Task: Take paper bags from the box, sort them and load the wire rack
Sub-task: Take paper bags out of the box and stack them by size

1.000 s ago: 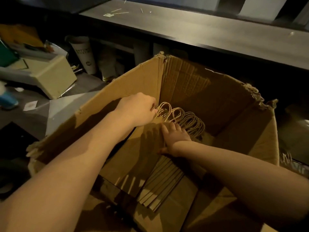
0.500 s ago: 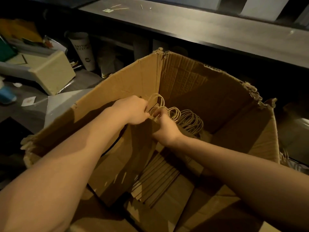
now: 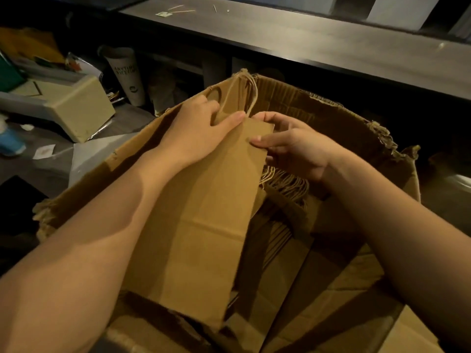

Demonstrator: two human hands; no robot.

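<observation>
**Above the open box: one flat paper bag, held in both grips**

1. Blue object (image 3: 11, 145): far to the left of the left grip, at the frame edge. Too blurred to identify.
2. Beige rectangular case (image 3: 84, 110): left of the left grip, well apart from it, lying at a slant on a grey surface.
3. Paper cup (image 3: 127, 75): left of and beyond the left grip, upright, white with dark print that cannot be read.
4. Left grip (image 3: 198, 133): closed round the top edge of the paper bag. The thumb lies across the near face and the fingers are curled behind.
5. Paper bag (image 3: 204, 212): brown, folded flat, one crease across its lower part. It hangs tilted between the two grips, with its top at the grips and its bottom end nearer the camera, over the box interior.
6. Twine handle (image 3: 251, 93): rises from the bag's top, just beyond the left grip's thumb.
7. Right grip (image 3: 293, 146): pinching the bag's upper right corner. The thumb is on the near face and the fingers are behind the edge.
8. Remaining bags (image 3: 275, 240): directly below the right grip, stacked flat inside the box, their twine loops (image 3: 288, 184) fanned out.
9. Cardboard box (image 3: 331, 115): surrounds both grips. It is open-topped, with torn rims and its flaps folded outward.
10. Desk (image 3: 305, 42): beyond both grips, a long dark top with small scraps (image 3: 163, 14) at its left end.
</observation>
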